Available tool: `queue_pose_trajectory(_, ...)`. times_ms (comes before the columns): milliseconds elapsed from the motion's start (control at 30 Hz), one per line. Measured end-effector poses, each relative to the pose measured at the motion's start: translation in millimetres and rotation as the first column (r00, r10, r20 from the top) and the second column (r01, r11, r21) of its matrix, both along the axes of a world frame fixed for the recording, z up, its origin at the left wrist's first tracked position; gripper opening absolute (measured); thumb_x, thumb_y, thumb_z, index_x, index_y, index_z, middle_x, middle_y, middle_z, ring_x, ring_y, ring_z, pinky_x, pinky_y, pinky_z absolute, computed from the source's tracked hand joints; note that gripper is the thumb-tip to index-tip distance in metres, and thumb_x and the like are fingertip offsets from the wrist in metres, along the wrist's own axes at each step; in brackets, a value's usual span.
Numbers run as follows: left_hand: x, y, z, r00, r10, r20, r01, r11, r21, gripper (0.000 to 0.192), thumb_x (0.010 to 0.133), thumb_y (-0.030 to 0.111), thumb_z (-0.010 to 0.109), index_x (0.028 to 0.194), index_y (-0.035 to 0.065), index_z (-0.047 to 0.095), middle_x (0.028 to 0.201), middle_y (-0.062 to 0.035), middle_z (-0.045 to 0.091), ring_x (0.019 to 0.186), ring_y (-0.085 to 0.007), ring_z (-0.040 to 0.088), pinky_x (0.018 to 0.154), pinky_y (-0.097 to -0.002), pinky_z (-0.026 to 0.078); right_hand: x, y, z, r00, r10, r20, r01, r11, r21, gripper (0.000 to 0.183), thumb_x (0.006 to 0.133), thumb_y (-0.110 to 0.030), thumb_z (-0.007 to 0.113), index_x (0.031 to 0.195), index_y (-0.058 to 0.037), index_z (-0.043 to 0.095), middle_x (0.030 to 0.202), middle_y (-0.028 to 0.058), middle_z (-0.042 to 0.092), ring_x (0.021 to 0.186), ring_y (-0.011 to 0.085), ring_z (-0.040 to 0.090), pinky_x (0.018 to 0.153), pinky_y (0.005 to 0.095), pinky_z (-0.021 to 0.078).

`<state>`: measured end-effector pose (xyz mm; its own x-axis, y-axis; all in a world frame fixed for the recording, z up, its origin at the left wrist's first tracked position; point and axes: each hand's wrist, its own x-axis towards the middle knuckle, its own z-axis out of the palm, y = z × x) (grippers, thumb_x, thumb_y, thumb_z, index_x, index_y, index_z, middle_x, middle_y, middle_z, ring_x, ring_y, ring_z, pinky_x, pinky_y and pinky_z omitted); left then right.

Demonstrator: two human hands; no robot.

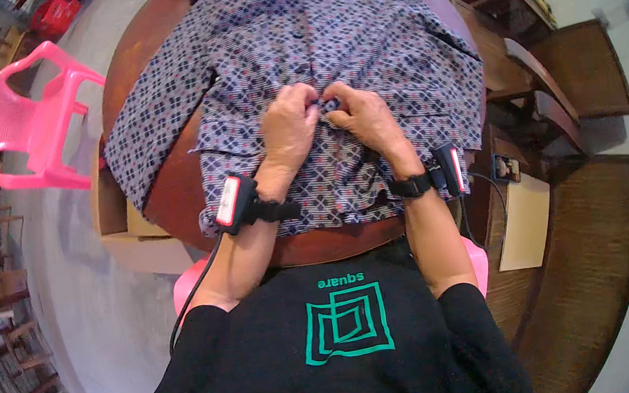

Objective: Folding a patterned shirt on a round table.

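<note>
A patterned long-sleeved shirt [254, 40] lies front up on a round brown wooden table [174, 193], its collar at the far side and its hem towards me. One sleeve stretches out to the left. My left hand [290, 124] pinches the front edge of the shirt at mid-body between thumb and fingers. Just beside it, my right hand [363, 116] grips a small bunch of the same front placket. The fingertips nearly meet and hide what is between them. Higher up the placket a dark button [298, 34] shows.
A pink plastic chair [29, 123] stands left of the table. An open cardboard box [138, 241] sits low at the table's left edge. Dark wooden furniture [595, 276] lines the right side, with a cardboard sheet [525, 220] on it. Wrist-strapped devices [236, 202] trail cables.
</note>
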<state>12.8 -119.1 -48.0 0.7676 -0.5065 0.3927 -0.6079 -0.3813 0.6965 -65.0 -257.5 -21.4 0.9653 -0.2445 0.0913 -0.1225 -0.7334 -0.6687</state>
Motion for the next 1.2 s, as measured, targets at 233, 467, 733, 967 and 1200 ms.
queue_pose_trajectory(233, 1, 5, 2, 0.999, 0.031, -0.034, -0.032, 0.999, -0.018, 0.019, 0.075, 0.004, 0.067, 0.093, 0.0062, 0.059, 0.083, -0.0088, 0.062, 0.074, -0.0235, 0.063, 0.066, -0.0346, 0.050, 0, 13, -8, 0.988, -0.129, 0.082, 0.128, 0.992, 0.025, 0.028, 0.078, -0.017, 0.065, 0.101, -0.0059, 0.056, 0.073, 0.0120, 0.062, 0.071, 0.0300, 0.063, 0.064, 0.0403, 0.0484)
queue_pose_trajectory(467, 7, 8, -4, 0.988, 0.010, -0.153, -0.044, 0.975, -0.219, 0.017, 0.078, 0.003, 0.061, 0.095, 0.0027, 0.060, 0.082, -0.0087, 0.063, 0.072, -0.0188, 0.063, 0.066, -0.0302, 0.050, -63, 25, 7, 0.953, 0.138, 0.271, -0.054, 0.954, -0.296, 0.047, 0.066, -0.016, 0.078, 0.104, -0.0038, 0.053, 0.104, 0.0140, 0.056, 0.099, 0.0326, 0.054, 0.085, 0.0410, 0.0426)
queue_pose_trajectory(733, 11, 8, -4, 0.988, 0.027, -0.153, -0.068, 0.962, -0.264, 0.018, 0.076, 0.004, 0.061, 0.094, 0.0028, 0.061, 0.081, -0.0084, 0.063, 0.071, -0.0184, 0.062, 0.066, -0.0302, 0.050, -137, 28, 11, 0.978, 0.104, 0.179, -0.030, 0.927, -0.374, 0.041, 0.064, -0.011, 0.073, 0.101, -0.0046, 0.058, 0.106, 0.0122, 0.054, 0.100, 0.0314, 0.054, 0.086, 0.0407, 0.0413)
queue_pose_trajectory(967, 23, 11, -6, 0.981, -0.011, -0.195, -0.011, 0.994, -0.113, 0.026, 0.074, 0.006, 0.063, 0.099, 0.0014, 0.058, 0.091, -0.0113, 0.063, 0.078, -0.0212, 0.063, 0.073, -0.0319, 0.051, -140, 4, 21, 0.978, 0.149, 0.148, -0.072, 0.899, -0.433, 0.016, 0.071, -0.003, 0.062, 0.084, -0.0078, 0.054, 0.081, 0.0083, 0.052, 0.079, 0.0294, 0.053, 0.070, 0.0391, 0.0397)
queue_pose_trajectory(1200, 27, 12, 9, 0.977, -0.048, -0.206, 0.074, 0.990, 0.119, 0.021, 0.076, 0.009, 0.061, 0.096, 0.0030, 0.060, 0.086, -0.0112, 0.063, 0.080, -0.0246, 0.064, 0.074, -0.0351, 0.050, -192, -34, 39, 0.974, 0.122, -0.190, -0.203, 0.844, -0.496, 0.010, 0.069, -0.006, 0.059, 0.078, -0.0069, 0.056, 0.076, 0.0080, 0.049, 0.076, 0.0280, 0.053, 0.068, 0.0385, 0.0406)
